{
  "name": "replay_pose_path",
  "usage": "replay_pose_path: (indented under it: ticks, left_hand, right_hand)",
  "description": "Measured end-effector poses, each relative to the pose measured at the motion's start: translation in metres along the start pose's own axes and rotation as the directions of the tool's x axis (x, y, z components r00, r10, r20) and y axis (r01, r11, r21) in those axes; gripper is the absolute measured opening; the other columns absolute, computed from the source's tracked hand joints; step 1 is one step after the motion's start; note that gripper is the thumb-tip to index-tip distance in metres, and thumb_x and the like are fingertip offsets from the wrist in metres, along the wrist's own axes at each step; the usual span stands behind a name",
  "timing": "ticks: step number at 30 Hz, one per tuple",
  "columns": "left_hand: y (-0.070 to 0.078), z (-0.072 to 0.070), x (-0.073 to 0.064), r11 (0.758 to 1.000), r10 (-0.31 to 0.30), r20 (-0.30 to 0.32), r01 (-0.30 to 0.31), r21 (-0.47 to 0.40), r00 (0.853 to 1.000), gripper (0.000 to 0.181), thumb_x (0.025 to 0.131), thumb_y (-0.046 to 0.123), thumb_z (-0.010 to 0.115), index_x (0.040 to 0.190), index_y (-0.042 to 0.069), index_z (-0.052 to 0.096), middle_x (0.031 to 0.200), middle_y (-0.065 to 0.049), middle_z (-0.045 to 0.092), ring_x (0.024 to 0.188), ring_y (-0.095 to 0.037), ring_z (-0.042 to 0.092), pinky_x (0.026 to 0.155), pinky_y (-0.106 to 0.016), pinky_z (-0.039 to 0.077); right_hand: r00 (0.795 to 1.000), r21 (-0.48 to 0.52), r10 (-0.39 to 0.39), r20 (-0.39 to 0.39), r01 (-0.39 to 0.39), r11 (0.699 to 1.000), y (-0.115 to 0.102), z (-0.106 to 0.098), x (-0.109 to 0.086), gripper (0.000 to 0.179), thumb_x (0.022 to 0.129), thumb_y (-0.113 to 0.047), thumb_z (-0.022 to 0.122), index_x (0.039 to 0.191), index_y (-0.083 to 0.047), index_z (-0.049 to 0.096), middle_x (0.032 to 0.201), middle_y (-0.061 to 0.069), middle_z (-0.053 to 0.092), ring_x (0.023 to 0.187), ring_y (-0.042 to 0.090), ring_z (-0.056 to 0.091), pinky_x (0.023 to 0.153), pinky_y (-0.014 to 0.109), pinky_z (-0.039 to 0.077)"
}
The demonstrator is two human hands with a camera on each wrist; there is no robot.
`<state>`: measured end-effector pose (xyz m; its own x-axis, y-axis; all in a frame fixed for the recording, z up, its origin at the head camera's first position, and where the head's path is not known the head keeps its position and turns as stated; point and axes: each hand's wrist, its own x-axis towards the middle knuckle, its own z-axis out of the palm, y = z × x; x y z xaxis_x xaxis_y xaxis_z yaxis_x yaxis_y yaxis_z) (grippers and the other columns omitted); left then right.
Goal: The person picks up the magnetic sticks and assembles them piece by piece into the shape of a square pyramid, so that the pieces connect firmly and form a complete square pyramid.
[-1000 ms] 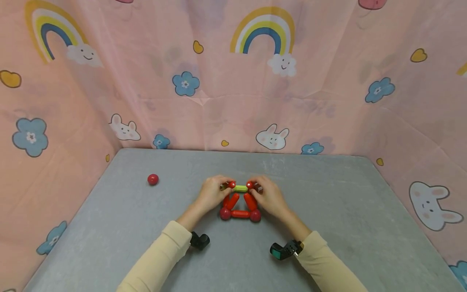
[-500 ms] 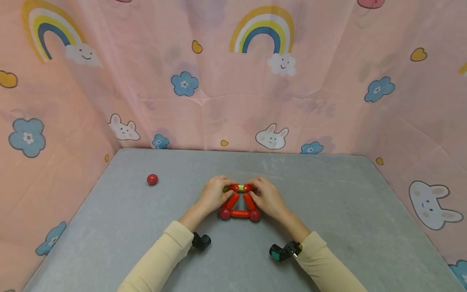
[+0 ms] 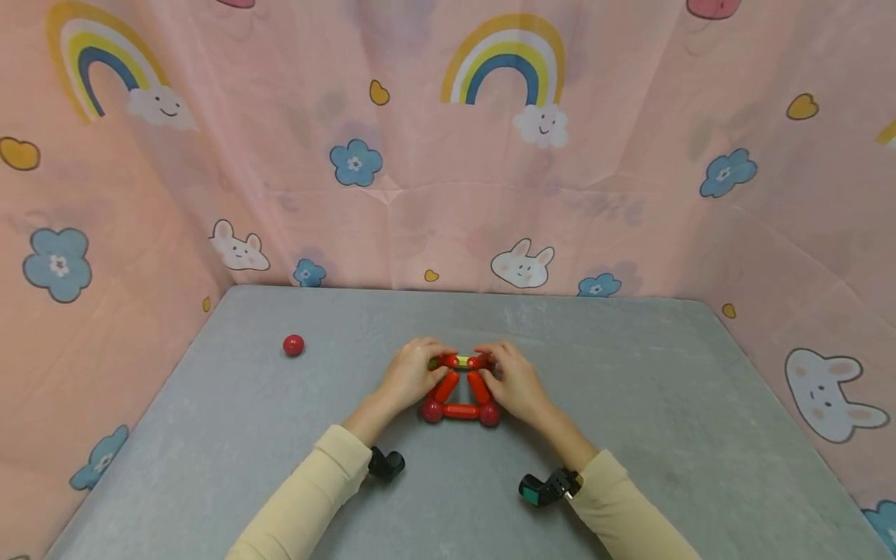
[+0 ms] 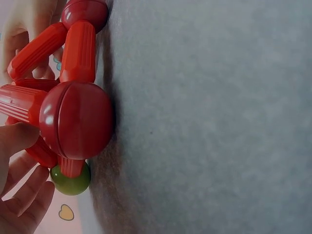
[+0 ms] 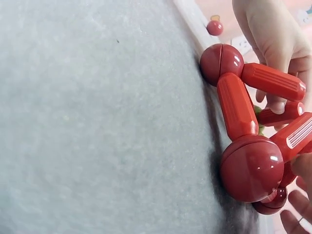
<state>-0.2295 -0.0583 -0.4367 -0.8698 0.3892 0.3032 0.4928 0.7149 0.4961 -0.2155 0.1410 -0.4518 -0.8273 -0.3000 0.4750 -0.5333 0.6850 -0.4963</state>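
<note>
A magnetic rod-and-ball frame stands mid-table. Dark red balls, left (image 3: 432, 410) and right (image 3: 489, 413), form its near corners, joined by a red rod (image 3: 460, 411). From them red rods (image 4: 38, 51) slant up and inward. At the far side lie a yellow-green rod (image 3: 463, 362), a green ball (image 4: 70, 181) and another red ball (image 5: 271, 202). My left hand (image 3: 409, 370) pinches the far left red rod (image 5: 281, 114). My right hand (image 3: 514, 381) pinches the far right red rod (image 3: 477, 362), mostly hidden by the fingers. Both rods lean inward, tips a small gap apart.
A loose red ball (image 3: 293, 345) lies at the back left of the grey table (image 3: 630, 420). Pink printed cloth (image 3: 420, 218) hangs behind the table and along both sides. Each wrist wears a black camera, left (image 3: 386, 463) and right (image 3: 549, 488).
The tips of the two far red rods have tilted toward each other, narrowing the gap between them. Over the last half second the hands have hardly moved.
</note>
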Motion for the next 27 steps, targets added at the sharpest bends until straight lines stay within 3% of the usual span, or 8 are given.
replay_pose_path:
  ticks: [5, 11, 20, 27]
  left_hand:
    - [-0.0006, 0.0, -0.0007, 1.0, -0.007, 0.001, 0.007, -0.005, 1.0, 0.029, 0.078, 0.011, 0.072, 0.107, 0.016, 0.07, 0.106, -0.003, 0.066, 0.098, -0.023, 0.059, 0.083, -0.04, 0.047]
    - [0.0002, -0.0007, -0.001, 1.0, -0.014, 0.0, 0.014, -0.014, 1.0, 0.028, 0.078, 0.011, 0.072, 0.106, 0.016, 0.07, 0.105, -0.002, 0.066, 0.097, -0.022, 0.059, 0.083, -0.039, 0.047]
    - [-0.0007, -0.001, -0.0023, 1.0, -0.01, 0.002, 0.01, -0.023, 1.0, 0.028, 0.079, 0.011, 0.072, 0.106, 0.015, 0.069, 0.106, -0.003, 0.065, 0.098, -0.022, 0.059, 0.083, -0.039, 0.047]
    - [-0.0005, -0.002, -0.0023, 1.0, 0.008, -0.004, -0.008, -0.025, 1.0, 0.027, 0.079, 0.012, 0.071, 0.106, 0.015, 0.07, 0.105, -0.003, 0.066, 0.098, -0.023, 0.059, 0.083, -0.039, 0.047]
  right_hand:
    - [0.983, 0.049, 0.184, -0.025, -0.183, 0.982, 0.0017, 0.0004, -0.004, 0.034, 0.081, -0.005, 0.066, 0.114, -0.004, 0.059, 0.103, 0.013, 0.059, 0.084, 0.023, 0.061, 0.073, 0.035, 0.052]
    - [0.914, 0.119, 0.405, -0.031, -0.399, 0.909, 0.0008, -0.0024, -0.0057, 0.031, 0.083, -0.011, 0.065, 0.111, -0.001, 0.059, 0.095, 0.015, 0.063, 0.075, 0.024, 0.064, 0.068, 0.036, 0.052]
    - [0.85, 0.052, 0.509, 0.139, -0.519, 0.853, -0.005, -0.0032, -0.0053, 0.042, 0.084, -0.021, 0.065, 0.117, 0.002, 0.055, 0.079, 0.008, 0.064, 0.052, 0.012, 0.054, 0.051, 0.025, 0.045]
    - [0.841, 0.037, 0.508, 0.185, -0.523, 0.852, -0.007, -0.0005, -0.0044, 0.045, 0.084, -0.022, 0.064, 0.119, 0.004, 0.054, 0.075, 0.007, 0.061, 0.055, 0.012, 0.051, 0.049, 0.024, 0.04]
